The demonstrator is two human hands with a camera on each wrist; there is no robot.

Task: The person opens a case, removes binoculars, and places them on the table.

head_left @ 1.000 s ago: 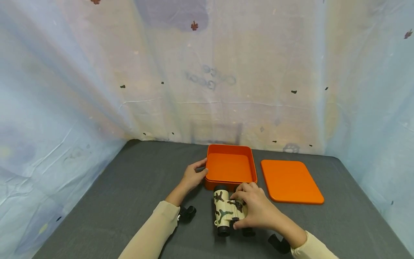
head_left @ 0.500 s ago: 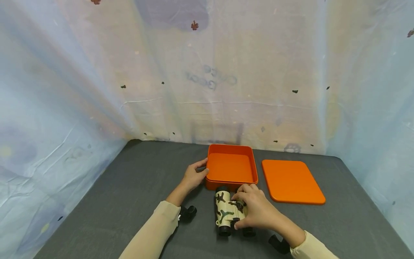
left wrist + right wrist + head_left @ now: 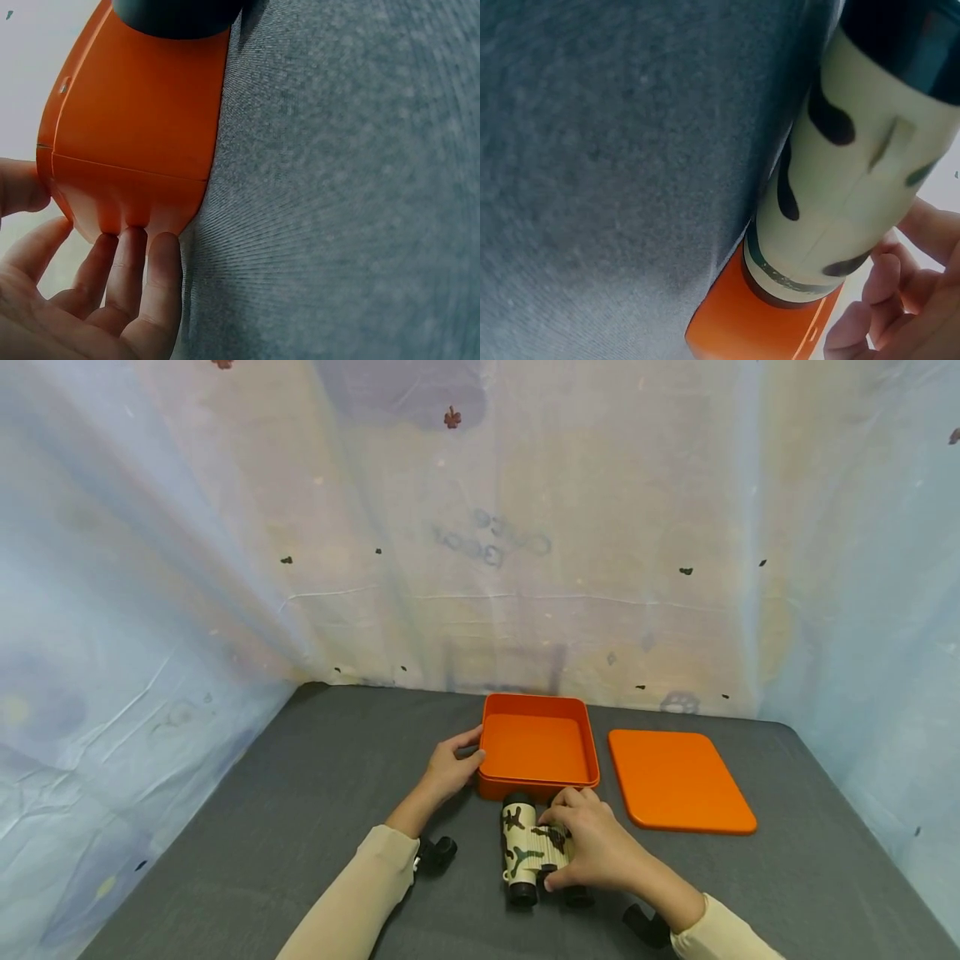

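In the head view, camouflage-patterned binoculars (image 3: 520,843) with black ends lie on the dark table, right in front of an open orange box (image 3: 536,747). My right hand (image 3: 596,843) grips them from above, thumb at the near side of the middle bridge and fingers at the far side; it covers most of the right barrel. From the right wrist, that barrel (image 3: 840,172) shows close up with the curled fingers (image 3: 885,277) beside it. My left hand (image 3: 448,770) touches the box's left wall. Its fingertips press the orange side wall (image 3: 135,112) in the left wrist view.
An orange lid (image 3: 681,781) lies flat on the table to the right of the box. Black wrist-worn devices (image 3: 437,855) sit by both wrists. A pale patterned curtain (image 3: 495,527) stands behind the grey tabletop (image 3: 330,777) and along both sides.
The whole head view has drifted very slightly to the right. Both hands keep their places on the box and the binoculars.
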